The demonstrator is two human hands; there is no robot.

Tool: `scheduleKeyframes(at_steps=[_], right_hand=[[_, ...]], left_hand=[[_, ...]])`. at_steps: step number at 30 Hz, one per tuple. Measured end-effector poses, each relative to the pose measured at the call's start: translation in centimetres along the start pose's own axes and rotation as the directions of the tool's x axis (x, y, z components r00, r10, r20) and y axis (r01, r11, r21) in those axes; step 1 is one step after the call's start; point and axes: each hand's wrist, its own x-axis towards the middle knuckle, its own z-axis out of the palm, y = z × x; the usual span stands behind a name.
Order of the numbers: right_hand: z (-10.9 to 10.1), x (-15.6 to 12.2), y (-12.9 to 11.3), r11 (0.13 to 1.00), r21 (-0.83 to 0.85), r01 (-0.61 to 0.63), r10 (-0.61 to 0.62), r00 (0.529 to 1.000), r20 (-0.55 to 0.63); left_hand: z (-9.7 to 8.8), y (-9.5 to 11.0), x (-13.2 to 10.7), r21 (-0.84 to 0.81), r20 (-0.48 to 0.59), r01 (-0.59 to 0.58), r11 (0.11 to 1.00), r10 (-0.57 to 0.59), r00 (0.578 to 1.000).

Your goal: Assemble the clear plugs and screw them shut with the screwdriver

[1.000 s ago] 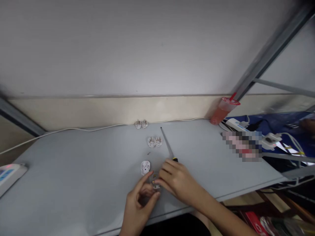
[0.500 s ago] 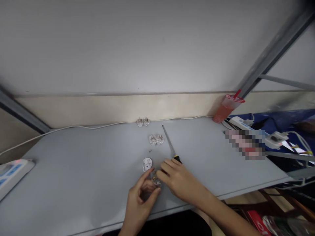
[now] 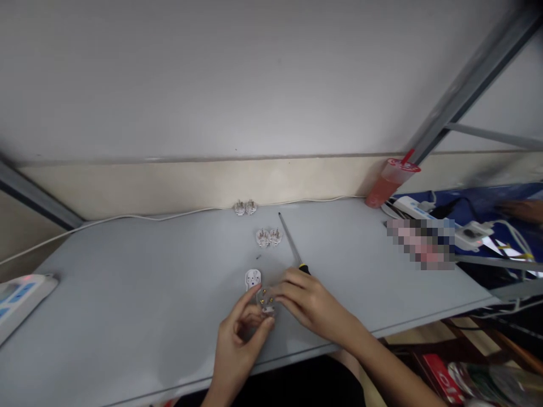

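My left hand (image 3: 237, 339) and my right hand (image 3: 307, 302) meet at the near edge of a grey table (image 3: 127, 282). Both pinch a small clear plug part with brass pins (image 3: 266, 301) between their fingertips. A white plug cover (image 3: 252, 278) lies just beyond the left fingers. A screwdriver (image 3: 292, 246) with a black and yellow handle lies on the table, its handle end under my right hand. Two pairs of plug halves sit farther back: one pair (image 3: 268, 237) mid-table and one pair (image 3: 245, 207) by the wall.
A white cable (image 3: 127, 217) runs along the back edge. A white power strip (image 3: 21, 294) sits at the far left. A red drink cup with a straw (image 3: 389, 183) stands at the back right, beside another power strip (image 3: 441, 223) and blue cloth. Someone else's hand (image 3: 524, 210) shows far right.
My hands stay together on the small plug part with slight finger shifts. The view has tilted a little, so everything sits slightly higher in the picture.
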Motion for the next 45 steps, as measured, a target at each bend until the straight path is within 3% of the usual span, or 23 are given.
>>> scheduleKeyframes(at_steps=[10,13,16,19,23,26,29,34,37,40,42,45], right_hand=[[2.6,0.3,-1.0,0.991,0.082,-0.103,0.105,0.994,-0.022],[3.4,0.3,-1.3,0.964,0.193,-0.183,0.192,0.981,-0.033],[3.9,0.0,-1.3,0.882,0.383,-0.275,0.32,0.946,-0.058],[4.2,-0.6,-0.7,0.701,0.628,-0.338,0.489,0.869,-0.079],[4.8,-1.0,-0.1,0.304,0.893,-0.331,0.607,0.79,0.086],[4.9,-0.8,-0.6,0.017,0.954,-0.299,0.558,0.795,0.239],[4.5,-0.4,-1.3,-0.202,0.934,-0.296,0.42,0.835,0.355],[4.0,-0.2,-1.7,-0.366,0.892,-0.266,0.327,0.86,0.391],[3.9,-0.1,-1.3,-0.396,0.882,-0.254,0.346,0.849,0.4],[4.0,0.0,-0.6,-0.386,0.899,-0.209,0.436,0.817,0.377],[4.2,0.1,-0.1,-0.374,0.912,-0.171,0.514,0.78,0.357],[4.4,0.3,0.3,-0.359,0.924,-0.136,0.609,0.715,0.342]], left_hand=[[0.0,0.2,-0.3,0.015,-0.041,-0.019,1.0,0.02,0.999],[0.0,0.2,-0.3,0.018,-0.049,-0.028,0.999,0.029,0.998],[0.0,0.2,-0.3,0.002,-0.069,-0.03,1.0,0.03,0.997],[0.1,0.3,-0.3,-0.036,-0.104,-0.025,0.999,0.021,0.994],[0.2,0.6,-0.1,-0.127,-0.112,0.01,0.992,-0.025,0.993],[0.2,0.9,0.0,-0.205,-0.026,0.034,0.978,-0.04,0.999],[0.2,1.1,-0.2,-0.25,0.056,0.063,0.966,-0.05,0.997],[-0.3,1.1,-0.4,-0.258,0.178,0.107,0.96,-0.062,0.982],[-1.1,1.3,0.1,-0.17,0.243,0.064,0.983,-0.021,0.97],[-2.4,1.5,1.3,0.084,0.253,-0.046,0.995,0.023,0.967],[-3.5,1.2,2.5,0.313,0.171,-0.12,0.942,0.068,0.983],[-4.6,-0.1,4.1,0.607,0.072,-0.236,0.759,0.244,0.967]])
